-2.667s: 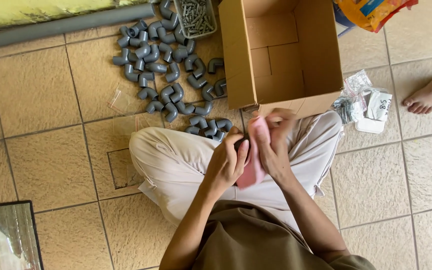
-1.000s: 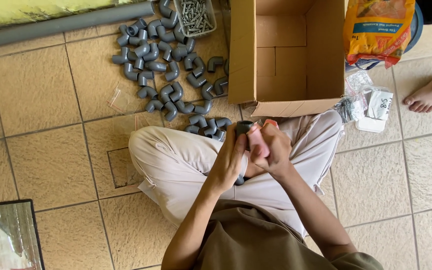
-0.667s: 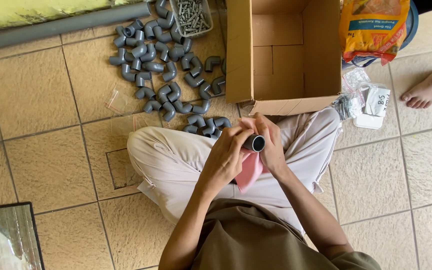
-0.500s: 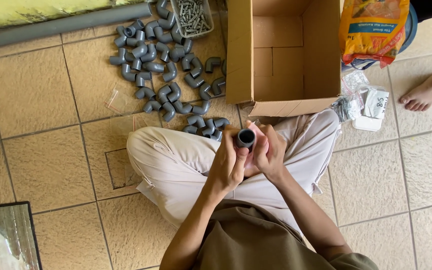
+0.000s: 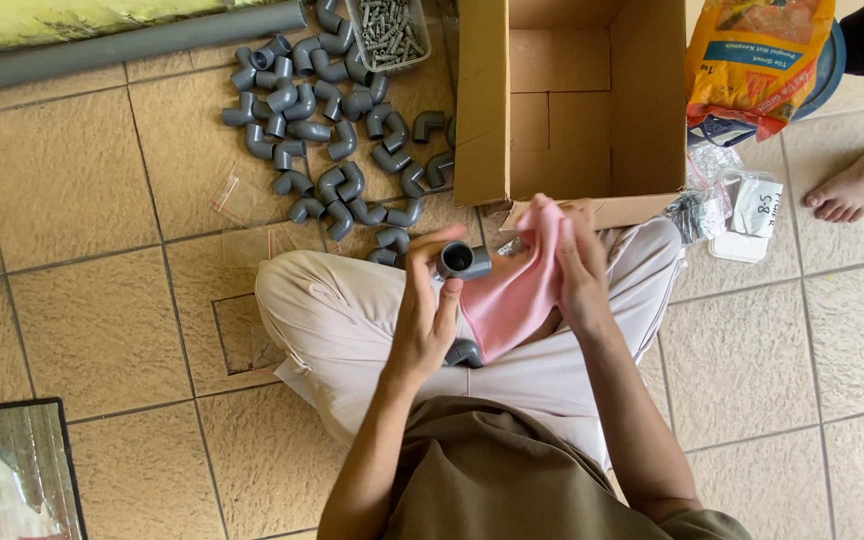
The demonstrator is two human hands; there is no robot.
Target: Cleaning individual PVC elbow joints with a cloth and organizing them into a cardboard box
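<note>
I sit cross-legged on a tiled floor. My left hand [image 5: 428, 312] grips a grey pipe elbow [image 5: 462, 261] with its round opening facing up. My right hand [image 5: 578, 262] holds a pink cloth [image 5: 512, 297], which hangs down just right of the fitting and touches it. Another grey elbow [image 5: 464, 352] rests on my lap below the hands.
Several grey pipe elbows [image 5: 324, 110] lie scattered on the tiles ahead. A clear tub of screws [image 5: 388, 30] sits behind them. An open cardboard box [image 5: 572, 100] stands in front of my knees. An orange bag [image 5: 757, 60], small plastic packets [image 5: 737, 205] and another person's bare foot [image 5: 857, 185] are at the right.
The hands have drawn slightly apart. The cloth, earlier wrapped around the fitting, now hangs in my right hand, and the elbow's open end shows in my left.
</note>
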